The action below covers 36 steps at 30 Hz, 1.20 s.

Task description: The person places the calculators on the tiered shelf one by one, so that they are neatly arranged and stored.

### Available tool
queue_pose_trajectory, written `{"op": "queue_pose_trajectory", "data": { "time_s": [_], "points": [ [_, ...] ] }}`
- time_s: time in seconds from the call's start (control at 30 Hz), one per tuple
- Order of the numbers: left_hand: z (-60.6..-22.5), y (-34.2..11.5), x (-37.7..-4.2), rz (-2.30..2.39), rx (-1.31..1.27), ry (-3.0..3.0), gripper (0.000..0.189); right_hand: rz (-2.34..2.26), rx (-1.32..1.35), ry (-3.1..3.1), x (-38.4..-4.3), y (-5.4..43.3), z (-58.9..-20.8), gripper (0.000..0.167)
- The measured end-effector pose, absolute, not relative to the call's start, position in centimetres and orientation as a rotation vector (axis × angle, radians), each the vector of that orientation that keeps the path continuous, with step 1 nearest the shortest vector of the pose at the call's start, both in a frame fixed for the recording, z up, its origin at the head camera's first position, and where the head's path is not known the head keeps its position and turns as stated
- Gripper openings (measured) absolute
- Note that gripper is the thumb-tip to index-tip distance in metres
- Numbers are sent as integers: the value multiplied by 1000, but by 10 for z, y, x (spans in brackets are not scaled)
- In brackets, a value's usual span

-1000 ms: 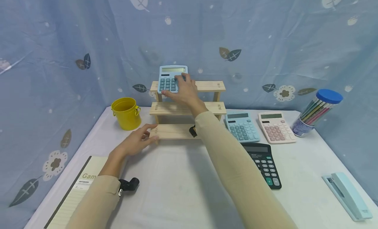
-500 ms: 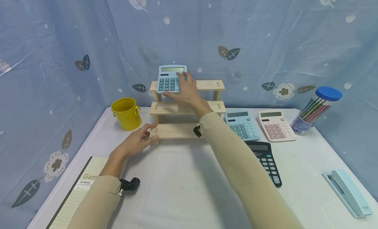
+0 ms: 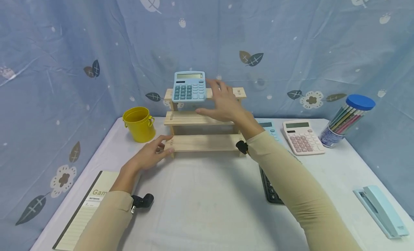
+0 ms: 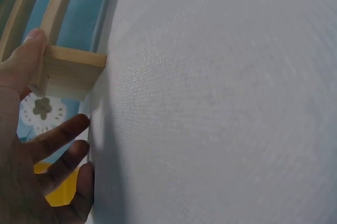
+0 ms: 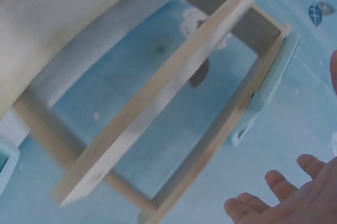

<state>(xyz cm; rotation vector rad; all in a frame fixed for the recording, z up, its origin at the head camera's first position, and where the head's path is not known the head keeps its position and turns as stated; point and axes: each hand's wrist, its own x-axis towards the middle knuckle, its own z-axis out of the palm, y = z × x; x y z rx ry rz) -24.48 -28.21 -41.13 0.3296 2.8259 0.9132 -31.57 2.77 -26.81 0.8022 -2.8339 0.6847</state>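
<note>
A three-tier wooden display rack (image 3: pixel 191 143) stands at the back of the table. On the left part of its top tier, a light blue calculator (image 3: pixel 189 86) stands tilted back, keys facing me; the right wrist view shows this calculator (image 5: pixel 274 89) edge-on. My right hand (image 3: pixel 224 101) is just right of it, fingers spread, holding nothing. In the right wrist view, a gap separates the right hand (image 5: pixel 295 197) from the calculator. My left hand (image 3: pixel 147 155) pinches the left end of the bottom tier. The left wrist view shows its thumb against the wood, other fingers extended.
Left are a yellow bucket (image 3: pixel 139 125) and a notebook (image 3: pixel 93 204). Right are a second light blue calculator (image 3: pixel 271 128), a pink-and-white calculator (image 3: pixel 302 137), a black calculator (image 3: pixel 270 188) partly under my right sleeve, a blue-lidded pencil tub (image 3: pixel 344 123) and a light blue stapler (image 3: pixel 381 211).
My right hand has let go of the calculator on the top tier and moved right, away from it. The calculator stays in place. My left hand has not moved.
</note>
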Motion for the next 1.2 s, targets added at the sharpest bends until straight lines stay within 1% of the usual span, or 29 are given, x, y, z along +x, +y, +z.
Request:
{"op": "queue_pose_trajectory", "data": {
  "time_s": [0.43, 0.7, 0.9, 1.2],
  "points": [
    [-409, -281, -242, 936, 332, 2820, 70, 623, 799, -2810, -292, 88, -280, 107],
    [-410, -279, -242, 941, 342, 2816, 69, 582, 837, -2716, -266, 124, -299, 105],
    [-412, -279, -244, 924, 337, 2822, 71, 535, 794, -2730, -250, 146, -310, 106],
    [-411, -278, -243, 919, 326, 2823, 71, 562, 811, -2708, -227, 174, -324, 107]
  ]
}}
